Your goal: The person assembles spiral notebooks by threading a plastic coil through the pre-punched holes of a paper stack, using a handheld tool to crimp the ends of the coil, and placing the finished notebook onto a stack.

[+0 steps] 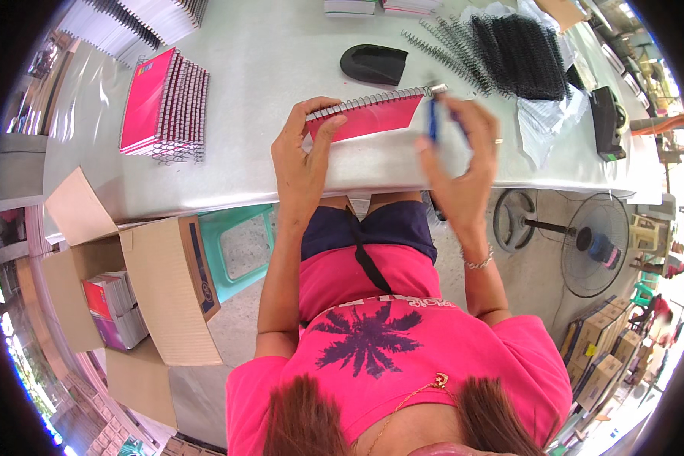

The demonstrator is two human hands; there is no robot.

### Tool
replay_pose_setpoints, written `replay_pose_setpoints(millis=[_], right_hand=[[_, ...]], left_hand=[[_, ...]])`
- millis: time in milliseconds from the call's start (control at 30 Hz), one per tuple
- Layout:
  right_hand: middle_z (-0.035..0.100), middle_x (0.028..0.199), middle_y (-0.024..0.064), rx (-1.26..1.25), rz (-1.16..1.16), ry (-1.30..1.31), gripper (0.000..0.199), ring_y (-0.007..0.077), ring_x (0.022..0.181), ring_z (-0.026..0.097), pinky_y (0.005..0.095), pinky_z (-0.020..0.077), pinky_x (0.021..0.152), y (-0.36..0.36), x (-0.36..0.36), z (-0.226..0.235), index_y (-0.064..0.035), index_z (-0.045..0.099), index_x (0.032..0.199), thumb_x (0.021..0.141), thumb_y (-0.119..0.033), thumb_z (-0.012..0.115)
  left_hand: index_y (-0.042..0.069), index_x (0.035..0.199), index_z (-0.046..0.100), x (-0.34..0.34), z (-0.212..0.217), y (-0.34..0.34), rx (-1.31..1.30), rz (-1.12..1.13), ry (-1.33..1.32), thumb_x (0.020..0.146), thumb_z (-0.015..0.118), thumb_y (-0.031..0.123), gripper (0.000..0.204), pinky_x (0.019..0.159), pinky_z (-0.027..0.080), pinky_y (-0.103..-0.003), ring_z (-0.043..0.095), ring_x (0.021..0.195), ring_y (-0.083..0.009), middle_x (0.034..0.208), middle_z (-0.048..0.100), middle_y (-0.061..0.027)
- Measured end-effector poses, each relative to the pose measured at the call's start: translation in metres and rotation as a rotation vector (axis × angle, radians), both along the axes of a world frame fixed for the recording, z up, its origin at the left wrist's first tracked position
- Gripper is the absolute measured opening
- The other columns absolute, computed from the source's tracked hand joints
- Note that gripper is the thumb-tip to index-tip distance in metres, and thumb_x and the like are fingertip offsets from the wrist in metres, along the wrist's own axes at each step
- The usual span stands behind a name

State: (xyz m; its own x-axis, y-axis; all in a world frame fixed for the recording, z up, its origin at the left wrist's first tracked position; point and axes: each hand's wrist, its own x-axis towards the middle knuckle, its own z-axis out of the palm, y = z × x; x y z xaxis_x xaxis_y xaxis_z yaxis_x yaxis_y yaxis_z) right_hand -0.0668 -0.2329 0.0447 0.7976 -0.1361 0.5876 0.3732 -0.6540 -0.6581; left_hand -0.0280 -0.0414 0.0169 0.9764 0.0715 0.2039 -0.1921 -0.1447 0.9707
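Observation:
My left hand grips a pink spiral-bound notebook by its left end, thumb on the cover, holding it tilted above the table with its coil edge up. At the coil's right end, my right hand is closed around blue-handled pliers. Their metal head is at the wire's tip; motion blurs both tool and fingers, so I cannot tell whether the jaws grip the wire. A black, rounded, flat object lies on the table just beyond the notebook.
A stack of pink spiral notebooks stands at left. Black wire coils are heaped far right, beside a black tape dispenser. Below the table are an open carton holding notebooks, a green stool and a fan.

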Motion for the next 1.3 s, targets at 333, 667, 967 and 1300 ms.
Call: replay_pose_setpoints(millis=[333,667,967,1300], right_hand=[[0.055,0.123,0.0139,-0.164,0.237,0.034,0.058,0.0328,0.106,0.056,0.044,0.0452,0.092,0.051,-0.015,-0.028,-0.0173,0.066,0.127,0.071,-0.016,0.08],[0.061,0.109,0.0149,0.052,0.35,0.15,0.047,0.03,0.087,0.065,0.035,0.054,0.071,0.059,-0.021,-0.024,-0.0085,0.06,0.127,0.083,-0.018,0.074],[0.06,0.111,0.0138,0.587,0.66,0.667,0.04,0.0242,0.101,0.062,0.0356,0.0476,0.092,0.022,-0.007,0.002,-0.0026,0.056,0.123,0.089,-0.02,0.067],[0.053,0.127,0.013,-0.242,-0.017,0.253,0.032,0.0327,0.121,0.048,0.0438,0.0313,0.108,-0.057,0.043,-0.041,-0.0176,0.068,0.117,0.085,-0.019,0.071]], left_hand=[[-0.001,0.12,0.061,-0.005,-0.005,0.01,-0.044,-0.094,0.065,0.099,0.052,0.005,0.024,0.072,0.048,-0.023,0.058,0.082,-0.0075,0.097,0.071,-0.0071],[0.0,0.111,0.066,-0.009,-0.008,0.003,0.047,0.028,-0.02,0.095,0.054,0.001,0.02,0.067,0.05,-0.026,0.062,0.076,-0.0102,0.089,0.071,-0.0092],[0.002,0.108,0.069,-0.017,0.017,0.013,0.211,0.239,-0.121,0.092,0.064,0.007,0.018,0.064,0.046,-0.025,0.055,0.071,-0.0091,0.08,0.067,-0.0083],[-0.006,0.116,0.059,0.042,0.082,0.15,0.02,0.704,-0.486,0.096,0.068,0.028,0.04,0.073,0.05,-0.026,0.06,0.084,-0.0123,0.097,0.067,-0.0104]])
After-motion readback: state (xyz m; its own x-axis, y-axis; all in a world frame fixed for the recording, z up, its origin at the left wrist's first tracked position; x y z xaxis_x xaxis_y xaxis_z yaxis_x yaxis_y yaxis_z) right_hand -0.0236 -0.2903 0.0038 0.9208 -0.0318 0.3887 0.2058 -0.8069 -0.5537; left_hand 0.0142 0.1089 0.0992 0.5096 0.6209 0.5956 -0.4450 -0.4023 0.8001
